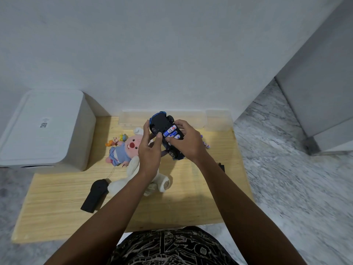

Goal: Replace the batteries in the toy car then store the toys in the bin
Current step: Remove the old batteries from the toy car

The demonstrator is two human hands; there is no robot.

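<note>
Toy car held upside down above the wooden table, black underside facing the camera, blue body visible at both ends. Battery bay open; blue-and-white batteries seated side by side in it. Label partly legible: red letters "AB" and possibly "C"; smaller print too small to read.

Left hand: fingers straight, cupped against the left flank of the car, index tip near a wheel. Right hand: fingers curled over the car's right side and the bay, gripping the car; whether a fingertip presses a battery, cannot tell.

Loose batteries lie on the table just right of the right hand, print unreadable. Clear plastic bin stands at the table's far edge, behind the car. Pink plush, small doll and white plush lie left of the hands. Black remote lies near the white plush. White box at far left carries a small sticker with a QR-type code, unreadable.
</note>
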